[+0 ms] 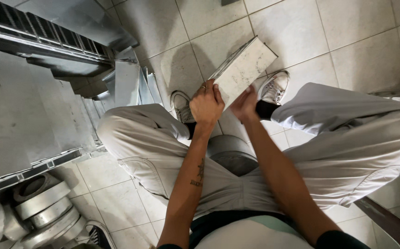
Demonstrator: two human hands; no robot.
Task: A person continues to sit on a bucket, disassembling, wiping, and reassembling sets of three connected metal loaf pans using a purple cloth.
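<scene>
1. While the person sits on a metal stool, both hands hold one flat metal panel above the tiled floor, between the shoes.
2. Left hand is closed around the panel's near corner; right hand grips its lower edge.
3. Similar panels lean stacked at the left; this one is not yet put down.

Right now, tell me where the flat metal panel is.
Head view, upper centre: the flat metal panel is gripped by the left hand and right hand, above the tiled floor between the shoes.
</scene>
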